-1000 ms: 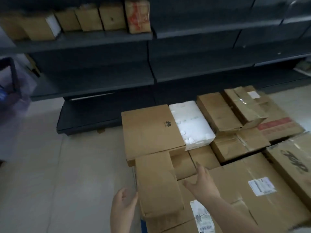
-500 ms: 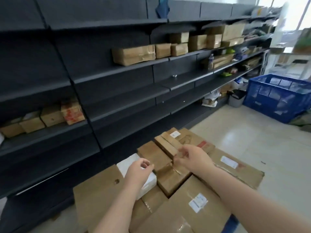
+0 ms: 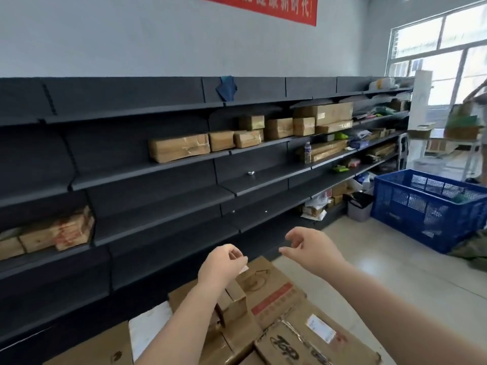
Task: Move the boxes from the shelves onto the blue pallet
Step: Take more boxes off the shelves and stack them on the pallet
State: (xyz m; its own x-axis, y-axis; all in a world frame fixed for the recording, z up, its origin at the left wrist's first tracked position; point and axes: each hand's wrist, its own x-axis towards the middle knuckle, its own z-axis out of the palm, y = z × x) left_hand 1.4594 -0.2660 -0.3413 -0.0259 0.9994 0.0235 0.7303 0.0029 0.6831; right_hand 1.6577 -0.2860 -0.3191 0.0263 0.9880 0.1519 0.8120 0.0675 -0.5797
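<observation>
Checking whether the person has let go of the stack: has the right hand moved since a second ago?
Yes. The right hand has lifted off the boxes on the stack and now hangs in front of the dark shelves, fingers loosely curled, holding nothing.

Both hands [image 3: 266, 256] have lifted off the stacked boxes [image 3: 271, 293], empty.

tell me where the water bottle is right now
In the head view, the water bottle stands upright on a right-hand middle shelf, beside long flat cardboard boxes.
</observation>
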